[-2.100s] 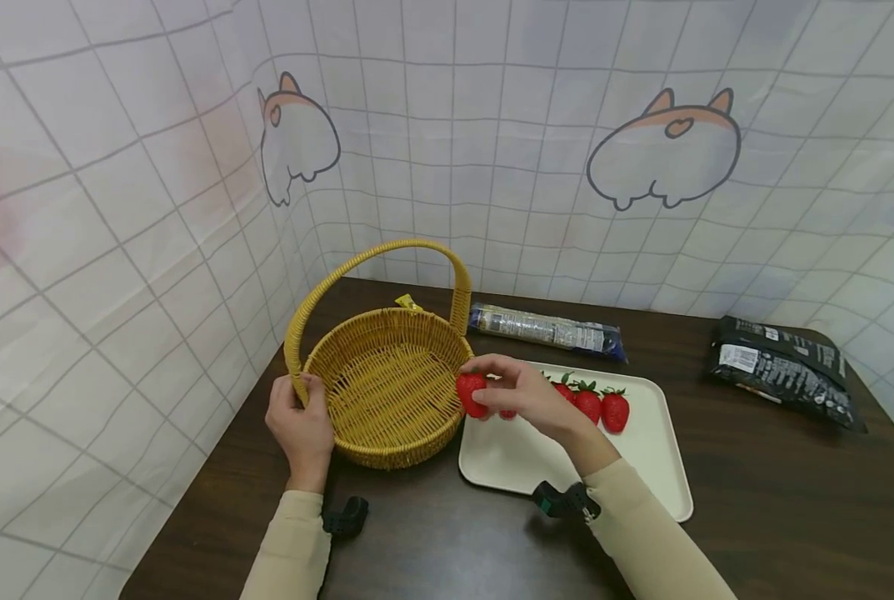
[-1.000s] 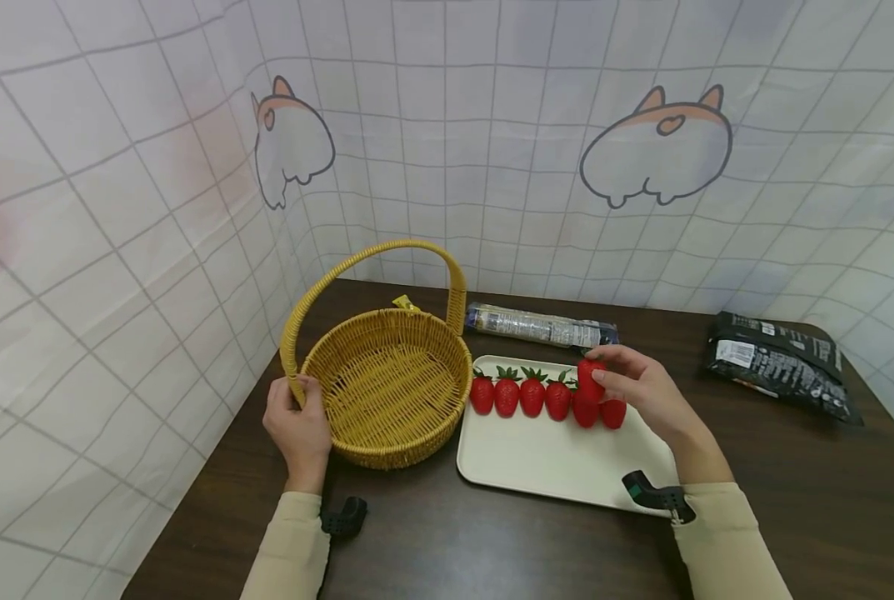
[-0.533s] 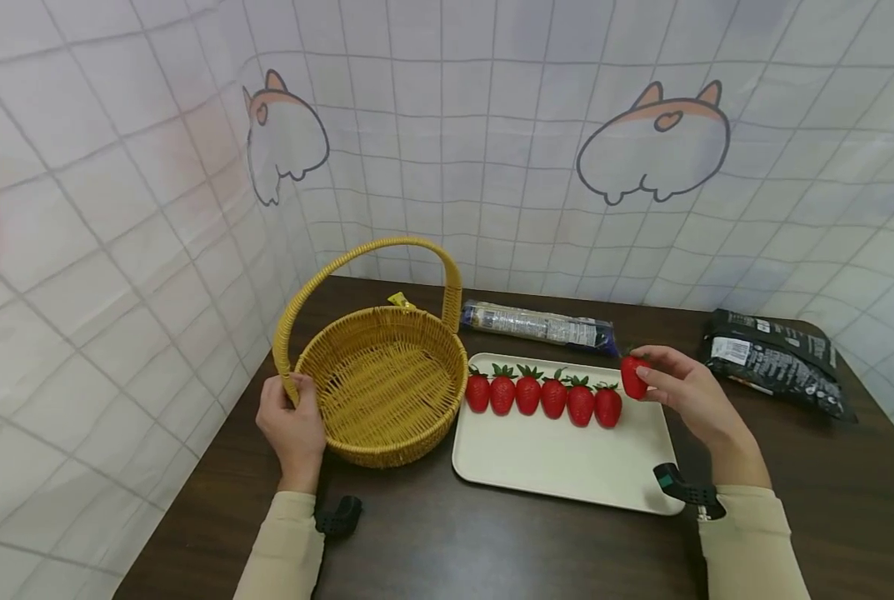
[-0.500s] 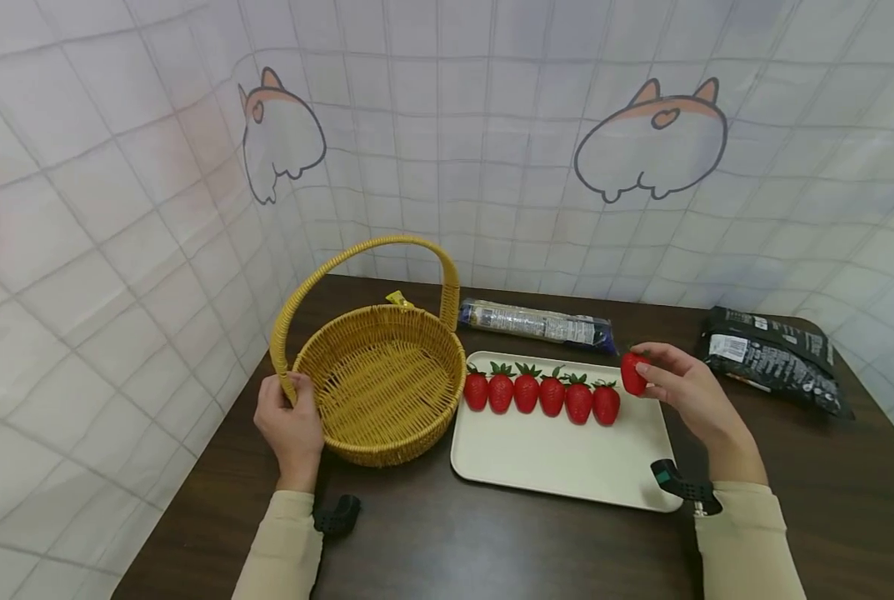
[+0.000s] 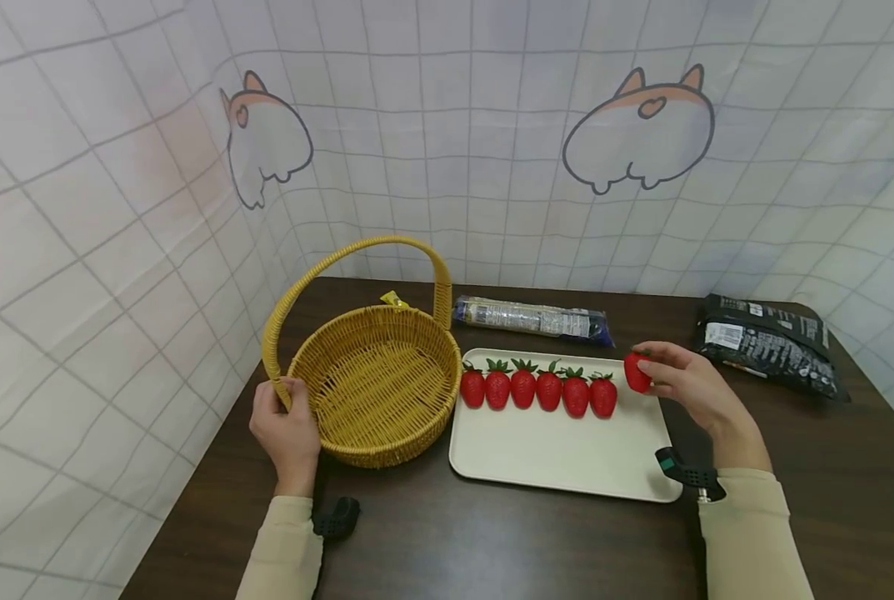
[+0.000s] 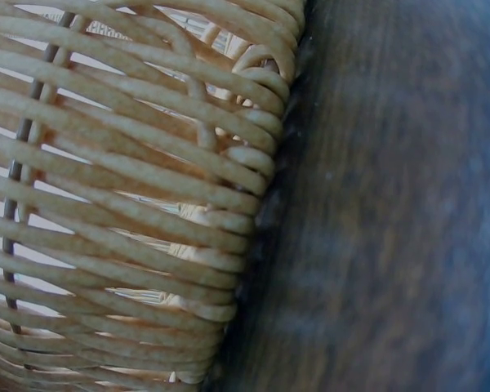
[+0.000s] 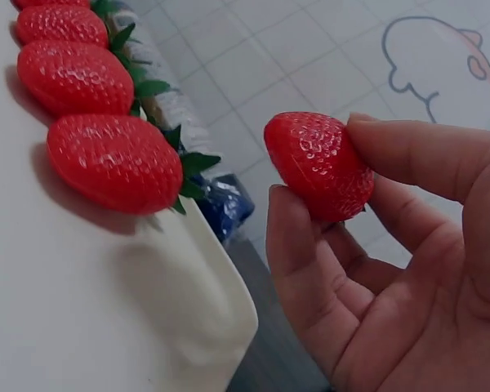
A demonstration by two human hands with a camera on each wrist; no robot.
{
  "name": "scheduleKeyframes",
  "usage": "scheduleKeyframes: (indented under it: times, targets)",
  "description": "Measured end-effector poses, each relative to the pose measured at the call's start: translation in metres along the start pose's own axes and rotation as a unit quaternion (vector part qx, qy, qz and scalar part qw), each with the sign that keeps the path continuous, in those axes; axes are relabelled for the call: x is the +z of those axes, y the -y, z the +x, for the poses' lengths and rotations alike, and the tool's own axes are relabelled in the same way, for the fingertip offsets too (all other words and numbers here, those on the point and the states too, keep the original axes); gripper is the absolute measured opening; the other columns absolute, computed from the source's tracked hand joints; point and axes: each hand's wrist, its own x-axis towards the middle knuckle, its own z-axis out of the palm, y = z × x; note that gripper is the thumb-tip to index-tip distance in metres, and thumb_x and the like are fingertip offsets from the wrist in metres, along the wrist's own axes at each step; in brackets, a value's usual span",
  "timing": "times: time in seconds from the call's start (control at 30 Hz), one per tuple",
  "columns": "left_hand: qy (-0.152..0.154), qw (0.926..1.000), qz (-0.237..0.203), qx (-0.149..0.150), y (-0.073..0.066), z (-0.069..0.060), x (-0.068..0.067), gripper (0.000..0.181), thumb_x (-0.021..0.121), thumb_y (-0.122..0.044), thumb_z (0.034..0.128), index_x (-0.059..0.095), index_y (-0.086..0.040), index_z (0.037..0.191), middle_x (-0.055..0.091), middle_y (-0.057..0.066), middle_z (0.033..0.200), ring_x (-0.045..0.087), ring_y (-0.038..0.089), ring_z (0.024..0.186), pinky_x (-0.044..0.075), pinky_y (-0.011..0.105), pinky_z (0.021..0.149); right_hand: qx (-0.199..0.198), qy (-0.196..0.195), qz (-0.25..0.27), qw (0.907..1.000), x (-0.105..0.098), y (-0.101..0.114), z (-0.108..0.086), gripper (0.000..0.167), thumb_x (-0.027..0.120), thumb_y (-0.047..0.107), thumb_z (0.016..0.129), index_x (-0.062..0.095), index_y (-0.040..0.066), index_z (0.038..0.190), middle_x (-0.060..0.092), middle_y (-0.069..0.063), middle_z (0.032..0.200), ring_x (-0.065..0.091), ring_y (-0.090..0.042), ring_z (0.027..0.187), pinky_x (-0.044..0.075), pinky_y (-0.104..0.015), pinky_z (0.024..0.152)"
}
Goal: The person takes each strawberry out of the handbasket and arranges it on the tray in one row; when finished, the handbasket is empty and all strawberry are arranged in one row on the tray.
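My left hand (image 5: 287, 427) grips the yellow wicker basket (image 5: 375, 446) where its tall handle meets the left side of the rim. The basket's woven wall (image 6: 131, 204) fills much of the left wrist view, and that hand is not seen there. Between thumb and fingers, my right hand (image 5: 705, 392) pinches a strawberry (image 7: 318, 159) above the right end of a white tray (image 5: 559, 458). Along the tray's far side, several other strawberries (image 5: 548, 389) lie in a row, leaves pointing away from me. Nothing shows inside the basket.
Behind the tray lies a long clear packet with blue ends (image 5: 532, 318). A black bag with a white label (image 5: 772, 342) is at the back right. A small yellow wrapper (image 5: 394, 298) sits behind the basket. A gridded curtain (image 5: 491, 150) bounds the dark table (image 5: 491, 542).
My right hand first moved right with the strawberry, from beside the basket along the row to the tray's right end, then stayed nearly still. The left hand kept its grip on the basket.
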Motion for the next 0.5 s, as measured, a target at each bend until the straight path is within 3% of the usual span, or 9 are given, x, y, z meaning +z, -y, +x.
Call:
scheduleKeyframes:
  times: [0.17, 0.27, 0.37, 0.5]
  targets:
    - [-0.002, 0.9998, -0.009, 0.016, -0.024, -0.001, -0.003, 0.024, 0.057, 0.001, 0.0936, 0.055, 0.008, 0.070, 0.052, 0.017, 0.074, 0.036, 0.004, 0.062, 0.028, 0.022, 0.062, 0.024, 0.013, -0.036, 0.9990, -0.007, -0.007, -0.004, 0.060, 0.062, 0.033, 0.096, 0.041, 0.000, 0.142, 0.047, -0.018, 0.130, 0.059, -0.018, 0.100, 0.054, -0.031, 0.082]
    - [-0.004, 0.9997, -0.010, 0.024, -0.031, -0.001, -0.004, 0.024, 0.057, 0.001, 0.0937, 0.056, 0.008, 0.071, 0.052, 0.015, 0.073, 0.036, 0.005, 0.061, 0.028, 0.020, 0.061, 0.029, 0.013, -0.057, 0.9979, -0.009, -0.010, -0.005, 0.060, 0.063, 0.031, 0.095, 0.043, -0.002, 0.141, 0.050, -0.021, 0.129, 0.060, -0.019, 0.099, 0.055, -0.034, 0.082]
    - [-0.009, 0.9996, -0.003, 0.026, -0.027, 0.000, -0.003, 0.022, 0.057, 0.001, 0.0931, 0.056, 0.007, 0.071, 0.052, 0.014, 0.073, 0.035, 0.004, 0.061, 0.028, 0.022, 0.060, 0.028, 0.012, -0.078, 0.9965, -0.008, -0.011, -0.004, 0.059, 0.065, 0.030, 0.094, 0.045, -0.003, 0.139, 0.052, -0.023, 0.128, 0.061, -0.022, 0.098, 0.056, -0.036, 0.081]
    - [-0.012, 0.9997, 0.002, 0.020, -0.011, 0.001, -0.001, 0.023, 0.058, 0.001, 0.0930, 0.056, 0.006, 0.071, 0.053, 0.016, 0.074, 0.034, 0.002, 0.062, 0.028, 0.023, 0.060, 0.025, 0.018, -0.102, 0.9943, -0.006, -0.009, 0.000, 0.057, 0.066, 0.028, 0.094, 0.047, -0.003, 0.138, 0.053, -0.027, 0.127, 0.062, -0.026, 0.099, 0.056, -0.039, 0.079]
